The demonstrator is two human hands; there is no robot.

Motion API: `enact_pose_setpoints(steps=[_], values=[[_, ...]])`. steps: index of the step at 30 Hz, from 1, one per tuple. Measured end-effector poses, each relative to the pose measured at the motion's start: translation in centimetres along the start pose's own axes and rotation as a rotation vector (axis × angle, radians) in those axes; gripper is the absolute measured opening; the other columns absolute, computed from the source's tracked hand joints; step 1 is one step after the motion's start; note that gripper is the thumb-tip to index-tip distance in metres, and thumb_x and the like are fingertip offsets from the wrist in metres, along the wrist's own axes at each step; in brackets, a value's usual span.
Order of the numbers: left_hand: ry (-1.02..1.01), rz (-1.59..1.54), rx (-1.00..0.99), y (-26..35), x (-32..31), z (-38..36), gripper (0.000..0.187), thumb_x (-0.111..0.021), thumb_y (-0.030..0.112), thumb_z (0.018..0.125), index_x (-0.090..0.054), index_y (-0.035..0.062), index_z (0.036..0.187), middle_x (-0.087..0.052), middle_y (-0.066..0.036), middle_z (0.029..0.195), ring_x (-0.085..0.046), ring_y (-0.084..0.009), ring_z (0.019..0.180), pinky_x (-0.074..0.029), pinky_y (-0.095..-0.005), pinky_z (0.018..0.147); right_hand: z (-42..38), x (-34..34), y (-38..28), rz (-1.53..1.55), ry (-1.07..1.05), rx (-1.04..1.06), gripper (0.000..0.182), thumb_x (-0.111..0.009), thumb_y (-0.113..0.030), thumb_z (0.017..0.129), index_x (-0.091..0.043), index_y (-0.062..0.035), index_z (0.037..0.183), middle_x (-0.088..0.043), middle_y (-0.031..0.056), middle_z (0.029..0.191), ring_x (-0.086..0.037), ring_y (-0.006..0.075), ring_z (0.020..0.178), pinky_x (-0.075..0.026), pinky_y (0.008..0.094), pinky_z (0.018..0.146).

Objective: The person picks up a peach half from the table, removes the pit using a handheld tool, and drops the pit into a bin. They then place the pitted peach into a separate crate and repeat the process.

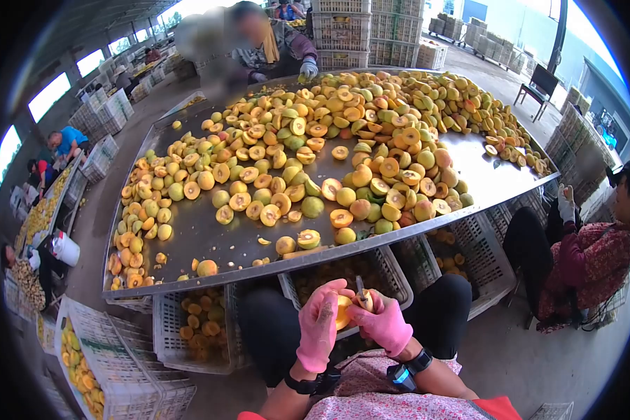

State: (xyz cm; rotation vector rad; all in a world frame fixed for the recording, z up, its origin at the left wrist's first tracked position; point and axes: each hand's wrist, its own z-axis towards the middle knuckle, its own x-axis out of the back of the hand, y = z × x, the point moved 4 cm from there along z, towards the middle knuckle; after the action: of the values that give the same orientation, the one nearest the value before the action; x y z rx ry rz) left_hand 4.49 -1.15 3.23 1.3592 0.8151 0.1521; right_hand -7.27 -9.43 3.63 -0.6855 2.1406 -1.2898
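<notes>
Fruit (pixel 343 313) grasped by the left hand (pixel 320 327) and a small tool (pixel 360 288) clasped by the right hand (pixel 386 326) suggest cutting, the next move needing steady fingers.

The pink-gloved left hand (pixel 322 323) holds a cut peach (pixel 342 313), the right hand (pixel 383 323) a small tool (pixel 360 284); beyond, peach halves (pixel 389 167) heap a metal table (pixel 483 183) above plastic crates (pixel 488 255).

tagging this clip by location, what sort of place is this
Most likely a fruit-processing shed: a large metal table is heaped with halved and whole yellow-orange fruit, crates stand stacked behind it, and people sit working around it and farther back.
</notes>
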Motion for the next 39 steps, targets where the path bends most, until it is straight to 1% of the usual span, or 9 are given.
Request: enact_pose_setpoints(steps=[5,9,15,16,19,25,31,34,39], values=[[0.439,0.348,-0.207,7.5,8.9,-3.9,0.049,-0.051,0.044,0.107,-0.065,-0.0014,0.119,-0.069,-0.012,0.094,-0.07,-0.0193,0.074,-0.058,-0.0283,0.061,0.9,-0.9,1.3,0.051,-0.04,-0.049,0.013,-0.069,-0.016,0.096,-0.062,-0.0063,0.102,-0.062,0.0019,0.075,-0.048,0.0043,0.049,-0.036,0.0203,0.044],[0.708,1.121,-0.077,12.2,17.3,-5.1,0.044,-0.06,0.033,0.101,-0.062,-0.0028,0.126,-0.063,-0.014,0.119,-0.061,-0.0226,0.109,-0.051,-0.0353,0.092,2.1,0.6,3.1,0.091,-0.002,-0.087,0.013,-0.065,-0.011,0.095,-0.061,-0.0058,0.107,-0.064,0.0033,0.078,-0.049,0.0064,0.047,-0.037,0.0219,0.042],[0.284,1.394,-0.215,12.2,15.7,7.7,0.04,-0.067,0.023,0.095,-0.062,0.0032,0.13,-0.063,-0.013,0.12,-0.064,-0.0261,0.102,-0.054,-0.0357,0.091,3.6,0.4,3.5,-0.02,-0.03,-0.123,0.022,-0.065,-0.013,0.095,-0.062,-0.006,0.115,-0.065,0.0002,0.082,-0.055,0.0068,0.059,-0.045,0.0235,0.054],[0.261,1.154,-0.024,11.9,13.7,10.5,0.042,-0.069,0.022,0.094,-0.062,0.0036,0.131,-0.064,-0.012,0.118,-0.067,-0.0249,0.098,-0.055,-0.0356,0.087,3.6,0.5,3.4,-0.031,-0.052,-0.135,0.022,-0.066,-0.015,0.094,-0.064,-0.0065,0.114,-0.066,-0.001,0.084,-0.056,0.0068,0.06,-0.046,0.0238,0.056],[-0.018,1.561,-0.291,8.5,13.6,19.8,0.046,-0.07,0.024,0.093,-0.06,0.0044,0.134,-0.064,-0.018,0.126,-0.065,-0.032,0.11,-0.053,-0.0397,0.095,3.4,1.2,2.8,-0.052,-0.043,-0.136,0.02,-0.068,-0.017,0.094,-0.065,-0.0075,0.111,-0.066,-0.001,0.084,-0.056,0.0067,0.061,-0.046,0.0242,0.057],[-0.093,1.856,0.146,4.5,10.6,26.5,0.049,-0.078,0.033,0.083,-0.065,0.0042,0.121,-0.066,-0.022,0.125,-0.063,-0.039,0.116,-0.051,-0.0458,0.098,4.5,3.0,3.2,-0.038,-0.041,-0.097,0.024,-0.07,-0.026,0.094,-0.064,-0.0108,0.112,-0.062,-0.004,0.083,-0.054,0.0061,0.065,-0.047,0.0241,0.062],[-0.113,1.659,-0.126,4.1,12.8,25.9,0.045,-0.087,0.012,0.065,-0.061,0.0069,0.101,-0.059,-0.014,0.1,-0.063,-0.0316,0.096,-0.055,-0.0406,0.084,5.1,3.1,5.1,-0.127,-0.151,-0.083,0.031,-0.067,-0.038,0.095,-0.063,-0.013,0.112,-0.062,0.0003,0.078,-0.055,0.0094,0.062,-0.047,0.029,0.06],[-0.022,0.738,0.195,6.1,8.5,22.0,0.035,-0.077,0.003,0.082,-0.061,0.0034,0.113,-0.064,0.001,0.089,-0.057,-0.0072,0.068,-0.048,-0.0213,0.061,4.5,3.3,5.0,-0.164,-0.136,-0.04,0.031,-0.067,-0.037,0.095,-0.062,-0.0116,0.112,-0.061,0.0013,0.076,-0.056,0.0118,0.061,-0.047,0.0307,0.059],[-0.051,-0.051,0.122,5.5,2.8,14.8,0.043,-0.066,0.026,0.101,-0.054,0.012,0.14,-0.067,0.002,0.103,-0.061,-0.0065,0.082,-0.045,-0.0224,0.063,3.0,3.5,4.1,-0.111,-0.151,-0.077,0.03,-0.066,-0.034,0.095,-0.062,-0.0098,0.113,-0.064,0.0021,0.081,-0.057,0.0117,0.063,-0.048,0.0306,0.062]])
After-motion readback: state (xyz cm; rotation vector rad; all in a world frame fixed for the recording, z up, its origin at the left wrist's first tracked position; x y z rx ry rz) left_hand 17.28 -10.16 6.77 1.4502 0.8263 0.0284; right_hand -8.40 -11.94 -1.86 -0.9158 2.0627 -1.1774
